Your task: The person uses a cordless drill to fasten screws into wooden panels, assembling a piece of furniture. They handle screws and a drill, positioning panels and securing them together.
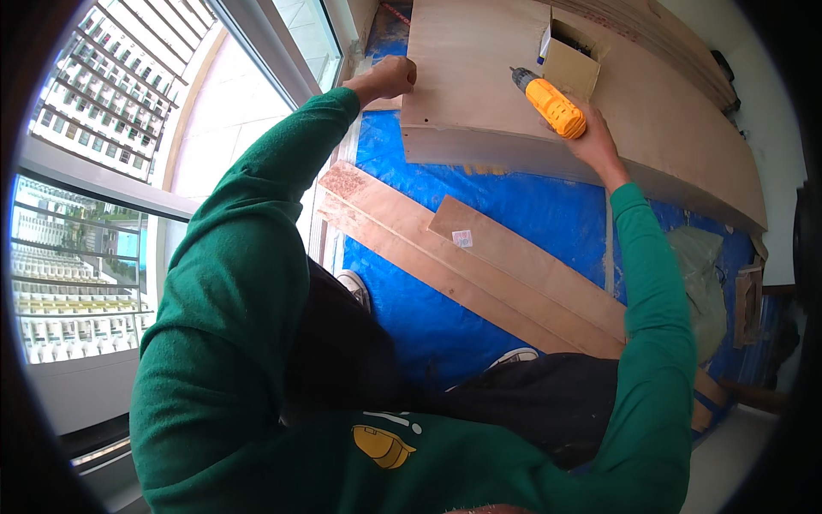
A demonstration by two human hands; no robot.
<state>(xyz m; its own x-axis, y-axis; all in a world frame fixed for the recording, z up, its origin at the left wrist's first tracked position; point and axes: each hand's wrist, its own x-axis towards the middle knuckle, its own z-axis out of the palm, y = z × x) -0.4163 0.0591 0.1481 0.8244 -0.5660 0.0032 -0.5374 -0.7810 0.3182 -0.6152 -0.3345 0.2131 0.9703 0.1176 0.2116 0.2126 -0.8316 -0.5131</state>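
My right hand (pixel 598 147) grips an orange cordless drill (pixel 555 109) over a large wooden panel unit (pixel 479 86). The drill's dark chuck points to the far left, toward the panel's left part. Beside the panel's left edge, my left hand (pixel 387 78) is closed, its fingers curled together. Whatever it may hold is too small or hidden to name. Just beyond the drill, an open cardboard box (pixel 572 70) stands on the panel with dark contents that I cannot make out.
Blue sheeting (pixel 390 283) covers the floor. Long wooden boards (pixel 479 274) lie slantwise on it between me and the panel unit, one bearing a small label (pixel 462 239). A glazed window (pixel 81 257) with bars is at left. At right lies a crumpled greyish-green sheet (pixel 698 283).
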